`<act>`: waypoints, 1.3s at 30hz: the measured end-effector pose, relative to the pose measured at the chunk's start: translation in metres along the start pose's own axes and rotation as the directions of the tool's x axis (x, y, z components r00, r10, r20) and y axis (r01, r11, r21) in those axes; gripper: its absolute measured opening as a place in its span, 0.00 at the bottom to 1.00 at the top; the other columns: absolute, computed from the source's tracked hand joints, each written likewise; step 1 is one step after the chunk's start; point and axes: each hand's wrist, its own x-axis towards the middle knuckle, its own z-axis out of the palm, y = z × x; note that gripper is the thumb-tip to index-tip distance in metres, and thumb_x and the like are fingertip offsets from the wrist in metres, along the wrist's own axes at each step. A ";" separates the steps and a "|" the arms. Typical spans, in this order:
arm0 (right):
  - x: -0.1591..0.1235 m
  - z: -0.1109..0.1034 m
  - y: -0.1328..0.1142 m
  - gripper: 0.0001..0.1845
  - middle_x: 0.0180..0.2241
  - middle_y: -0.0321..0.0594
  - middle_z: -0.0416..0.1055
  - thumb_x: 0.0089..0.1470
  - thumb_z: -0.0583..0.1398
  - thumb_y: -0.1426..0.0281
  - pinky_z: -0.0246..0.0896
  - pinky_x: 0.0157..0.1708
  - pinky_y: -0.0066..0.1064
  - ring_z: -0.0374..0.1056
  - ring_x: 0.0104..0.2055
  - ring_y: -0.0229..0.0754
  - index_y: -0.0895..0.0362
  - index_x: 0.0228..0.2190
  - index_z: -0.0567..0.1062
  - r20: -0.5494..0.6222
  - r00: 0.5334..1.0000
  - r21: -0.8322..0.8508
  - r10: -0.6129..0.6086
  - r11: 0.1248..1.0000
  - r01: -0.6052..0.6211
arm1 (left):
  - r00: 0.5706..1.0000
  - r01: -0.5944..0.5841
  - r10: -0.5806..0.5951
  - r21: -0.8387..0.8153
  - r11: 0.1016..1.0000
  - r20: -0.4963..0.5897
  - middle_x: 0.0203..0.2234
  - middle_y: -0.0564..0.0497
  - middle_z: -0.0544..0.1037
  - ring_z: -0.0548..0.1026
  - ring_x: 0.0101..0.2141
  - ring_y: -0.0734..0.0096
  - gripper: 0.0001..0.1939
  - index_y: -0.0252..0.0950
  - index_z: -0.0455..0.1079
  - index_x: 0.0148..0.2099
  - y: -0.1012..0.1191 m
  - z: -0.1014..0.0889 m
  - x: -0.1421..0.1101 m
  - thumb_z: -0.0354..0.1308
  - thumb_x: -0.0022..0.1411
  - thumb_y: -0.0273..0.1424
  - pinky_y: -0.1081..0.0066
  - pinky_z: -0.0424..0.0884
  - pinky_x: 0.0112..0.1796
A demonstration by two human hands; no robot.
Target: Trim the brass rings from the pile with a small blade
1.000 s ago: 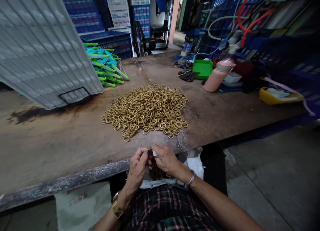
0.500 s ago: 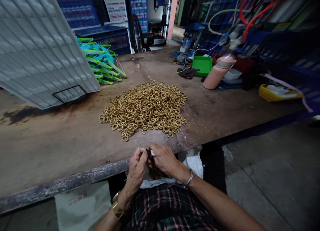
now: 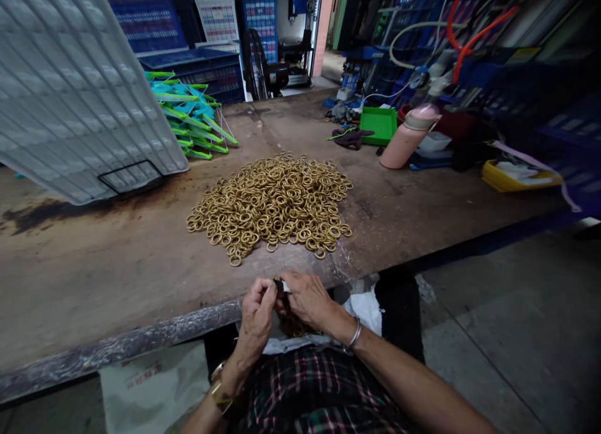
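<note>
Head view: a person sits at a worn brown table point(image 3: 117, 265), both hands together just in front of its near edge.
Left hand point(image 3: 257, 305): thumb and finger pinched narrow on the dark end of a small black-and-white piece point(image 3: 282, 286); a gold-coloured watch point(image 3: 218, 384) circles the wrist.
Right hand point(image 3: 310, 299): fingers curled closed about the white end of the same piece; a silver bracelet point(image 3: 355, 334) is around the wrist. What else its hidden fingers hold, I cannot tell.
Ring heap point(image 3: 277, 202): brass-coloured rings spread loosely on the table, beyond the hands, a few apart at its near side.
Lap: more rings point(image 3: 295, 326) below the hands, partly hidden, with white material point(image 3: 365, 310) beside the right wrist.
Left of heap: a tilted pale ribbed crate point(image 3: 84, 102), and bright green and blue pieces point(image 3: 197, 118) beside it.
Right of heap: green tray point(image 3: 378, 126), leaning pink bottle point(image 3: 404, 143), yellow tray point(image 3: 500, 180).
</note>
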 end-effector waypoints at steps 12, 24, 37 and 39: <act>0.027 -0.004 0.007 0.14 0.34 0.43 0.72 0.51 0.49 0.78 0.50 0.30 0.29 0.66 0.33 0.41 0.59 0.39 0.68 -0.128 0.987 -0.053 0.094 0.993 -0.101 | 0.987 0.136 -0.100 -0.315 0.939 0.129 0.21 0.52 0.72 0.68 0.21 0.75 0.16 0.34 0.67 0.28 0.016 0.001 -0.015 0.60 0.51 0.44 0.73 0.66 0.24; 0.063 0.001 -0.007 0.12 0.37 0.44 0.72 0.55 0.50 0.76 0.54 0.30 0.31 0.69 0.34 0.44 0.55 0.41 0.66 -0.188 0.976 -0.194 0.109 0.970 -0.146 | 0.945 0.284 -0.315 -0.696 0.660 0.088 0.23 0.52 0.73 0.69 0.22 0.78 0.09 0.32 0.67 0.29 0.017 -0.019 0.001 0.64 0.46 0.30 0.78 0.65 0.21; 0.038 -0.005 0.001 0.10 0.16 0.25 0.52 0.53 0.52 0.62 0.44 0.15 0.23 0.47 0.15 0.31 0.55 0.27 0.61 -0.088 0.988 0.894 0.125 0.447 0.024 | 0.969 0.206 -0.247 -0.477 0.854 -0.024 0.20 0.58 0.69 0.63 0.17 0.84 0.21 0.36 0.64 0.41 0.019 -0.007 0.010 0.65 0.46 0.38 0.83 0.56 0.16; 0.031 -0.006 -0.004 0.14 0.14 0.22 0.48 0.50 0.55 0.57 0.37 0.11 0.21 0.40 0.12 0.29 0.54 0.28 0.59 0.030 0.997 0.979 0.074 0.198 -0.045 | 0.981 0.165 -0.193 -0.446 0.880 -0.017 0.20 0.58 0.68 0.61 0.16 0.85 0.20 0.35 0.65 0.39 0.018 -0.003 0.012 0.65 0.46 0.39 0.83 0.54 0.16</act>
